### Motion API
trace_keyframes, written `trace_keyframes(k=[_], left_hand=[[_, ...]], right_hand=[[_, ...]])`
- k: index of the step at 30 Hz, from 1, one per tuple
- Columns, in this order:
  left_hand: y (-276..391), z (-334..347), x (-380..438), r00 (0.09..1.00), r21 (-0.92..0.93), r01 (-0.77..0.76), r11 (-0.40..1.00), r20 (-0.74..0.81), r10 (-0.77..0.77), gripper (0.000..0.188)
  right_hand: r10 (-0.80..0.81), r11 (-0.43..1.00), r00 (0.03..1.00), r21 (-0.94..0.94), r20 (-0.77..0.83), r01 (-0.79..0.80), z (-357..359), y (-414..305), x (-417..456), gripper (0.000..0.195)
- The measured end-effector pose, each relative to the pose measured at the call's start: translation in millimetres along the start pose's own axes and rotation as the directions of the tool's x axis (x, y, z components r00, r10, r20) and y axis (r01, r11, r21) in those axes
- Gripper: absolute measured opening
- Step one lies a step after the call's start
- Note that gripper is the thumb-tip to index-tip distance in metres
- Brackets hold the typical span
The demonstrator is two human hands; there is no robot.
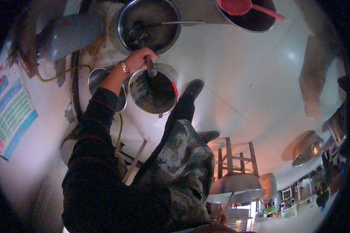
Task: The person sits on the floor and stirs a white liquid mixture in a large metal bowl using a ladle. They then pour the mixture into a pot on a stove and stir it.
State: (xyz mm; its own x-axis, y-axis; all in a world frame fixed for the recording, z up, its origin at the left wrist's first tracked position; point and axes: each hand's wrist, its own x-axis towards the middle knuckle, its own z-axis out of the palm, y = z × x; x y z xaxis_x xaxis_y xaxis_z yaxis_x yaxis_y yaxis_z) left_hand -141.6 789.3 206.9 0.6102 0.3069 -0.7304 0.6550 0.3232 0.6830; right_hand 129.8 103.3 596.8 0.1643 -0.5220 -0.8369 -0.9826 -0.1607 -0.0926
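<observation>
My left hand [141, 59], with a metal watch on its wrist, is closed around a dark handle [150, 68] with a grey end. The handle's other end points to a large round metal pot [179, 29], where a wire-like utensil [137, 34] shows dimly; whether they join is unclear. Just below the hand stands a metal bucket [134, 100] with a red patch on its rim, dark inside. Another metal bucket [123, 102] is partly hidden by my forearm. At the bottom edge, what may be my right hand [221, 218] is near a thin stick [229, 201]; its grip is unclear.
A red plastic dipper [239, 6] lies across a dark-filled vessel [259, 24] at the top. Near my legs stand a wooden stool [229, 157] and a wide metal basin [236, 186]. A yellow hose [64, 72] runs at left; another basin [307, 148] is at far right.
</observation>
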Motion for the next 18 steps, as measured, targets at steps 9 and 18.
trace_keyframes(k=[9, 18], left_hand=[[53.9, 6.7, -65.6, 0.905, -0.514, -0.058, 0.856, -0.389, -0.173, 0.012], [30.5, 38.6, -121.6, 0.923, -0.869, 0.060, 0.491, -0.139, -0.360, 0.017]], right_hand=[[-0.026, 0.998, 1.000, 0.060, 0.001, 0.026, -61.5, 21.8, -40.7, 0.018], [-0.092, 0.996, 0.981, 0.026, 0.172, 0.089, -102.1, 45.8, -19.4, 0.018]])
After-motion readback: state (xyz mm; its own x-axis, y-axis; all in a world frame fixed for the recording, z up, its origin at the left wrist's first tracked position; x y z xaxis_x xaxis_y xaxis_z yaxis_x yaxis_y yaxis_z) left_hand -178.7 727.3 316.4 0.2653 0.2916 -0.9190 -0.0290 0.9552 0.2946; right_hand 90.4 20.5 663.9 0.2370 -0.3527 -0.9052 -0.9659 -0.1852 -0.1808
